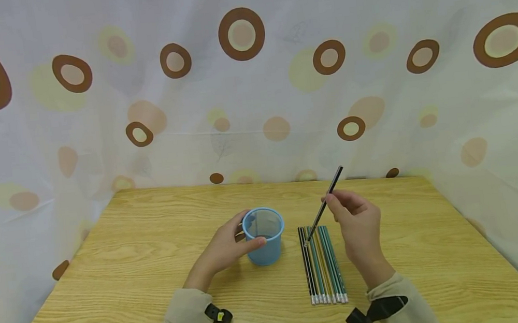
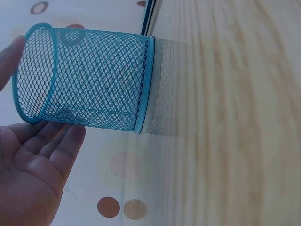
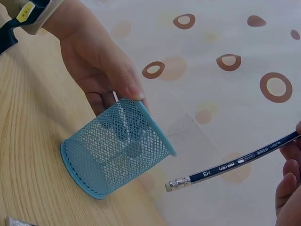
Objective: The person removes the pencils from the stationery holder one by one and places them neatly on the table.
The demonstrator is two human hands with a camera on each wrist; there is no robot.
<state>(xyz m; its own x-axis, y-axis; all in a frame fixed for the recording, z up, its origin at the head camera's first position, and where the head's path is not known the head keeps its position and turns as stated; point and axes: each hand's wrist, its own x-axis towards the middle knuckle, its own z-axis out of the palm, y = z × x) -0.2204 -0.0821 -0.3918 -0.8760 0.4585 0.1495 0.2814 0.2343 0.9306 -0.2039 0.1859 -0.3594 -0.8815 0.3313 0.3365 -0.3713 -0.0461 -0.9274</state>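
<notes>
A light blue mesh pencil cup (image 1: 265, 253) stands upright on the table. My left hand (image 1: 222, 249) holds it from the left, thumb over the near rim and fingers around the far side. Between thumb and fingers, my right hand (image 1: 360, 227) pinches a dark pencil (image 1: 317, 219) that slants with its eraser end down. In the right wrist view that pencil (image 3: 240, 161) points its eraser toward the mesh cup (image 3: 117, 148), apart from the rim. Under the held pencil lies a row of several pencils (image 1: 327, 274), black, green and yellowish, erasers toward me.
The wooden table (image 1: 154, 244) reaches back to a white curtain (image 1: 215, 93) with brown and beige circles, which also runs along both sides. Free wood lies left of the cup and right of my right hand. Black straps with small cameras sit on both wrists.
</notes>
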